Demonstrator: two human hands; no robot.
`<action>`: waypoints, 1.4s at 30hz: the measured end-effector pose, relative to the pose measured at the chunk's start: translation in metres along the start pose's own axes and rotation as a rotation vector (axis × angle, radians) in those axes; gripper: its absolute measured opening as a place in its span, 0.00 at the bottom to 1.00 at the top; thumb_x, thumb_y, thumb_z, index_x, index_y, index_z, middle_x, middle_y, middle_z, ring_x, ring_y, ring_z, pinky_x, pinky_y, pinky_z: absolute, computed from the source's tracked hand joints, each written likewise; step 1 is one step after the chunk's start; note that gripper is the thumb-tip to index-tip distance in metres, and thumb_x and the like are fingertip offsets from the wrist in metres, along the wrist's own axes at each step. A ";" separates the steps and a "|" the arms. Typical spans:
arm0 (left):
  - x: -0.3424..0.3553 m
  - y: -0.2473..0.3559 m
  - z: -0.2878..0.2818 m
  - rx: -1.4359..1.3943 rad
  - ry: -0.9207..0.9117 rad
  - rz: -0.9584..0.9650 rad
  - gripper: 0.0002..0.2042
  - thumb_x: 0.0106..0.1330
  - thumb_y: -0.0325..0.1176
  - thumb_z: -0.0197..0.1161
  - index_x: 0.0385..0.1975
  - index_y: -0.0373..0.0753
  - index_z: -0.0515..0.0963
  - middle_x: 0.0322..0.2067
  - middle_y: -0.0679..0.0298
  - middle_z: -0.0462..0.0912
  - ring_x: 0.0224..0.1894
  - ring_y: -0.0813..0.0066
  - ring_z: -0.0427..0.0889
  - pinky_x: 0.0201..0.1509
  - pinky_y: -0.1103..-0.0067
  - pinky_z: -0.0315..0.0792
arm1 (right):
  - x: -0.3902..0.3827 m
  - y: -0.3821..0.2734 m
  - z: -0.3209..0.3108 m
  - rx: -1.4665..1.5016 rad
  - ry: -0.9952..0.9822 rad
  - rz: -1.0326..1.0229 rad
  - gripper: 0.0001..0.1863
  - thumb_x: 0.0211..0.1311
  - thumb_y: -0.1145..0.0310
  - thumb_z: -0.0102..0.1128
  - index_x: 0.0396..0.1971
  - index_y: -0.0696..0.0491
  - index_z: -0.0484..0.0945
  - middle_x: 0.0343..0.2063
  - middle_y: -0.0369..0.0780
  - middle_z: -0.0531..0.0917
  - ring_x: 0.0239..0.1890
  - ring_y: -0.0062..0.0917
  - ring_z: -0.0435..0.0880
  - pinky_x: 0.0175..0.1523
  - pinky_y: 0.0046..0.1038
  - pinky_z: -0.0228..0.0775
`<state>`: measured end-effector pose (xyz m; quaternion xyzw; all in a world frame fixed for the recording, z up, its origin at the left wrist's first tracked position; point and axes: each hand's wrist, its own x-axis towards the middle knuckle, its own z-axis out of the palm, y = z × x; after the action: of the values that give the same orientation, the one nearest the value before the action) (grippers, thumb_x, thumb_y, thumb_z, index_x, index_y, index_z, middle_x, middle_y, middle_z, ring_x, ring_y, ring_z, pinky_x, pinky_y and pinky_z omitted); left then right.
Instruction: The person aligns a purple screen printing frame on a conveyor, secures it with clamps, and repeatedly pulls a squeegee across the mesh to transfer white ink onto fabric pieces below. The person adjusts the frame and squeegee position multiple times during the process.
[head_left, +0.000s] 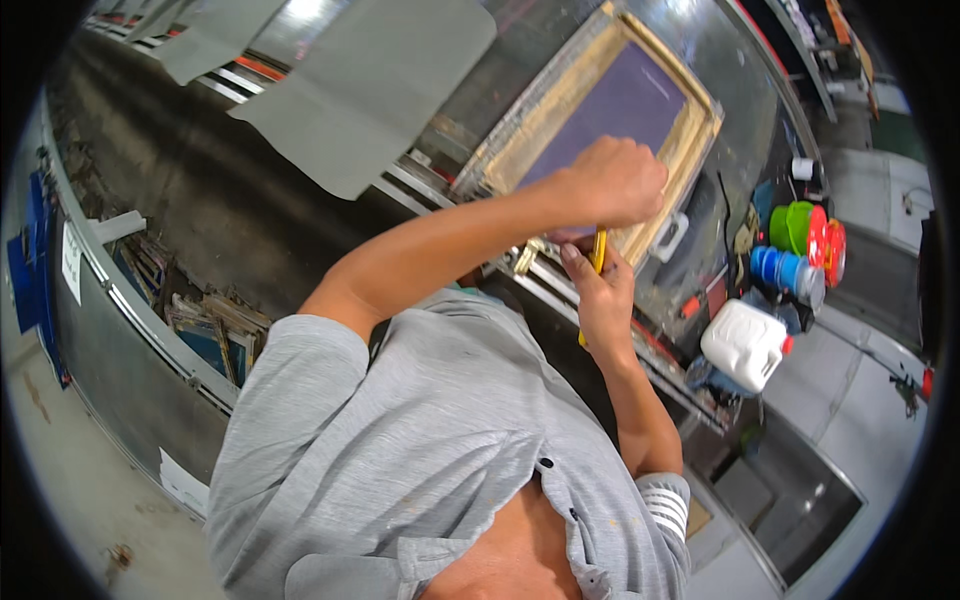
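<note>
The right hand (605,300) is gripping a slim, yellow, stick-shaped tool (600,252) between its thumb and fingers. The tool is passing up through the grip, its upper end standing just below the left hand (622,182) and a short yellow part showing beneath the palm. The left hand is curling into a closed fist, knuckles up; whether anything is sitting inside it, I cannot tell. It is covering the lower part of a tan rectangular frame (545,110) with purple mesh (632,100) stretched inside, and whether it is touching the frame is unclear. A small brass-coloured metal fitting (528,257) is sitting to the left of the right hand.

Containers are clustering to the right, well apart from both hands. A white plastic jug with a red cap (742,345) is standing nearest, its opaque walls hiding whatever is inside. Beyond it, a blue cylindrical container (774,267), a bright green tub (792,228) and a red rounded container (834,250) are crowding together; their contents are not showing. A white cup-like cylinder (802,169) is standing farther back. A red-handled tool (690,306) is lying between the jug and the right hand.
</note>
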<state>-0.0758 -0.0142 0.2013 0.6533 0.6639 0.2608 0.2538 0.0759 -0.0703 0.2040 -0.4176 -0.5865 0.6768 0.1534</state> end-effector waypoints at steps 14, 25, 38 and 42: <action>-0.061 -0.107 -0.016 -0.937 0.520 -0.052 0.25 0.75 0.51 0.59 0.57 0.34 0.81 0.56 0.60 0.84 0.57 0.67 0.82 0.61 0.70 0.75 | -0.029 -0.028 -0.020 -0.139 0.142 -0.114 0.07 0.72 0.72 0.58 0.36 0.60 0.81 0.45 0.42 0.88 0.43 0.17 0.78 0.54 0.23 0.68; -0.175 -0.178 0.058 -0.961 0.370 -0.560 0.22 0.78 0.48 0.56 0.55 0.35 0.83 0.54 0.62 0.85 0.61 0.72 0.78 0.65 0.68 0.68 | -0.046 0.034 -0.092 -0.090 0.117 0.009 0.08 0.71 0.69 0.61 0.35 0.59 0.79 0.47 0.44 0.87 0.47 0.19 0.78 0.57 0.25 0.68; 0.027 0.042 0.040 -0.476 0.251 -0.012 0.27 0.69 0.53 0.62 0.39 0.27 0.85 0.32 0.46 0.88 0.36 0.49 0.88 0.44 0.63 0.80 | -0.032 0.018 -0.044 -0.077 0.129 -0.013 0.10 0.73 0.69 0.61 0.43 0.61 0.83 0.38 0.37 0.86 0.37 0.15 0.74 0.45 0.20 0.67; 0.043 0.045 0.055 -0.212 -0.063 -0.091 0.17 0.62 0.44 0.62 0.32 0.32 0.86 0.28 0.43 0.86 0.35 0.43 0.87 0.43 0.56 0.80 | -0.028 0.015 -0.060 -0.032 0.144 0.077 0.09 0.73 0.71 0.59 0.41 0.62 0.82 0.39 0.37 0.85 0.38 0.15 0.75 0.46 0.21 0.68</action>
<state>-0.0060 0.0299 0.1916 0.5996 0.6533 0.2972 0.3539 0.1416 -0.0537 0.2032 -0.4898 -0.5681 0.6411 0.1623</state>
